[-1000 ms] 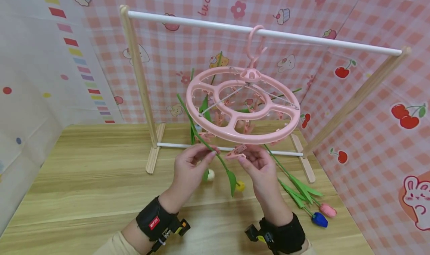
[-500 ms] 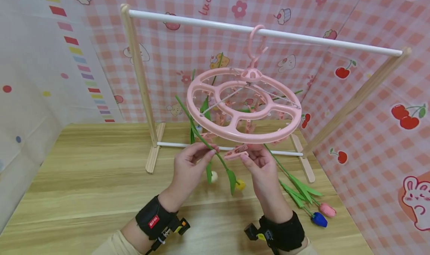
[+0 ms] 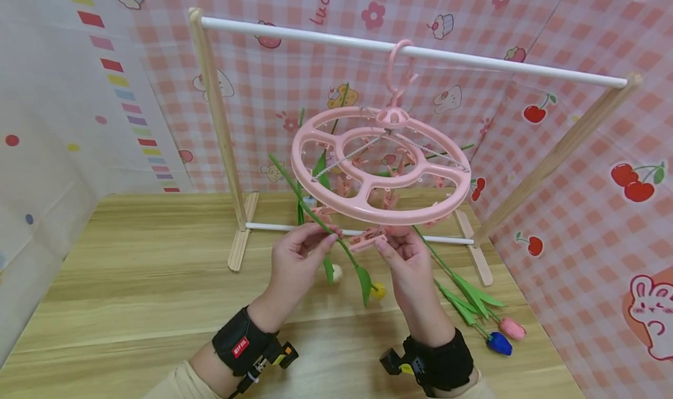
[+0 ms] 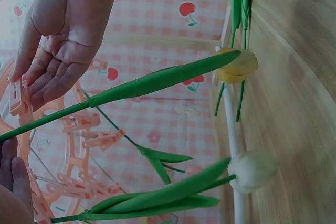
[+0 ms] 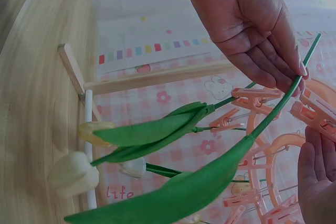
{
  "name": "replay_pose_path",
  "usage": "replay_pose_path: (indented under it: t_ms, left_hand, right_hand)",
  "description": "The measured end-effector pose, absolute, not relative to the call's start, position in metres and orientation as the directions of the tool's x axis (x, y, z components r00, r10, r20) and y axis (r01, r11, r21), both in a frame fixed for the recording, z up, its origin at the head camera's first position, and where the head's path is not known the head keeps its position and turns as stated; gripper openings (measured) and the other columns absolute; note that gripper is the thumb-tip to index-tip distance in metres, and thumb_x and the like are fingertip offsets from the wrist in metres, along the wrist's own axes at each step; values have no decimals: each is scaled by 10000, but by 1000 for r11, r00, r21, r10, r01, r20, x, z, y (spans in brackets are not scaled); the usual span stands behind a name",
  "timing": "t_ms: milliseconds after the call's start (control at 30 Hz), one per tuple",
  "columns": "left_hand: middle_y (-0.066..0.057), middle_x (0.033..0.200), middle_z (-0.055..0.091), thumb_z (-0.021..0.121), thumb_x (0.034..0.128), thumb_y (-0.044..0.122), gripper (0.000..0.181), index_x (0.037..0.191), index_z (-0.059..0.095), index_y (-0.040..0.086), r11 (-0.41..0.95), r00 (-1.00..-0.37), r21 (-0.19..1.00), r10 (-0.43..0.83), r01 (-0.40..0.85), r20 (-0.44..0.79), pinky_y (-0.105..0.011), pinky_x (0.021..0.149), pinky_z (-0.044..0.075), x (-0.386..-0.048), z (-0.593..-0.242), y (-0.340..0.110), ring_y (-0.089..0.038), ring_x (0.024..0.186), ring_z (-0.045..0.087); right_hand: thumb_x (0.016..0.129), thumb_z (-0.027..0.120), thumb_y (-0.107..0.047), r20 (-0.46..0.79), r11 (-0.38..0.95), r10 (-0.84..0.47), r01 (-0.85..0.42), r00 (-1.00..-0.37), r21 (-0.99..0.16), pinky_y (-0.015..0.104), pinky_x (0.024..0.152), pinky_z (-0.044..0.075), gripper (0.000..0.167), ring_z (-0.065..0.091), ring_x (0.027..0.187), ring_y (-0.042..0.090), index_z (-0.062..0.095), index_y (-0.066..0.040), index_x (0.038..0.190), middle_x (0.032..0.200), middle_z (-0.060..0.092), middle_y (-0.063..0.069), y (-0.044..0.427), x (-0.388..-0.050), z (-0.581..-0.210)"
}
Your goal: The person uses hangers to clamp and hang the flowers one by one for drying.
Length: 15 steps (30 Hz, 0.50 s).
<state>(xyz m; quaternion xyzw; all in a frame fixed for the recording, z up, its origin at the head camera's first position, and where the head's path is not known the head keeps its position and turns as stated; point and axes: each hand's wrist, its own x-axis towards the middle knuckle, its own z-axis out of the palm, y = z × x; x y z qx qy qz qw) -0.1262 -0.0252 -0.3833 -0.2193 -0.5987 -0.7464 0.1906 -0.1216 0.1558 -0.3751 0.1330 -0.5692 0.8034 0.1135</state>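
Observation:
In the head view my left hand (image 3: 299,256) pinches the green stem of a yellow tulip (image 3: 377,291) between thumb and fingers. The flower hangs low and the bare stem end points up to the left. My right hand (image 3: 412,262) pinches a pink clothespin (image 3: 367,239) under the front rim of a round pink clip hanger (image 3: 391,217). A small gap separates the clothespin from the stem. A white tulip (image 4: 254,171) hangs head down beside the held one, its stem at a clip in the left wrist view. In the right wrist view, a large leaf hides the held flower.
The hanger hooks over the white top bar (image 3: 315,35) of a wooden rack. Other clips and green stems hang below the ring. A pink tulip (image 3: 512,329) and a blue tulip (image 3: 499,343) lie on the table (image 3: 158,305) at the right. Patterned cloth walls stand behind.
The held stem's upper end has dipped slightly to the left. The clothespin in my right hand has shifted a little left, closer to the stem. Both hands otherwise stay in place.

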Motion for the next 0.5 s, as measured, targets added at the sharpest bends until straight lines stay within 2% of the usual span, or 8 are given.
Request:
replay_pose_path:
  t_ms: [500]
  left_hand:
    - [-277, 955, 658, 658, 843, -38, 156, 981, 640, -108, -214, -829, 806, -35, 551, 558, -318, 823, 575, -127, -381, -23, -125, 903, 683]
  right_hand:
    - [891, 533, 123, 353, -317, 27, -343, -935, -884, 188, 800, 549, 282, 639, 902, 71, 609, -131, 986, 968, 652, -32, 154, -123, -376]
